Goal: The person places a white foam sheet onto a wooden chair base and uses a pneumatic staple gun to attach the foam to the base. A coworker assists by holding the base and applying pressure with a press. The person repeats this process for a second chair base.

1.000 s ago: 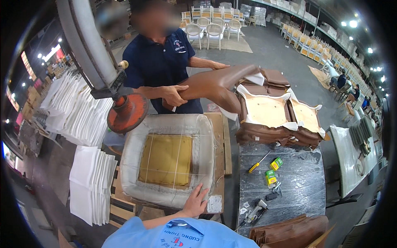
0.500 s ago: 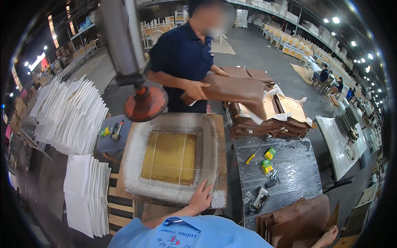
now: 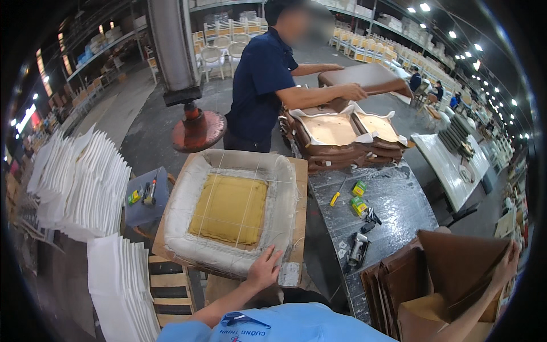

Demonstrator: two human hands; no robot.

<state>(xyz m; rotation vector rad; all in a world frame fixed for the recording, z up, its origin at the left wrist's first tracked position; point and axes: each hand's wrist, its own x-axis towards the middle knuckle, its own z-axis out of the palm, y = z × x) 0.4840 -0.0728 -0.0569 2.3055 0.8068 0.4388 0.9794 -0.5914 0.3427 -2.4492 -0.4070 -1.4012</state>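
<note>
Head view shows the right hand (image 3: 506,267) pinching a smooth, dark brown sheet (image 3: 464,261), tilted up beside its stack (image 3: 392,280); the left hand (image 3: 264,270), fingers slightly spread, rests on the pale, wrinkled frame (image 3: 183,219).

Before me, a padded ring (image 3: 179,214) is off-white and pale grey, framing a mustard-yellow panel (image 3: 228,212) crossed by thin white strings (image 3: 248,205) in a loose grid. Above the ring, a disc (image 3: 200,135) is worn orange-red. Left of the ring, stacked sheets (image 3: 74,176) are white and a bin (image 3: 149,215) greyish blue. Right of the ring, the counter (image 3: 393,194) is dark grey with pale streaks, its small boxes (image 3: 359,206) green and yellow. Beyond the ring's upper right, brown cushions (image 3: 330,153) show cream undersides. To its lower right, a large sheet (image 3: 461,265) is chocolate brown. Below the ring, my shirt (image 3: 290,325) is light blue.
</note>
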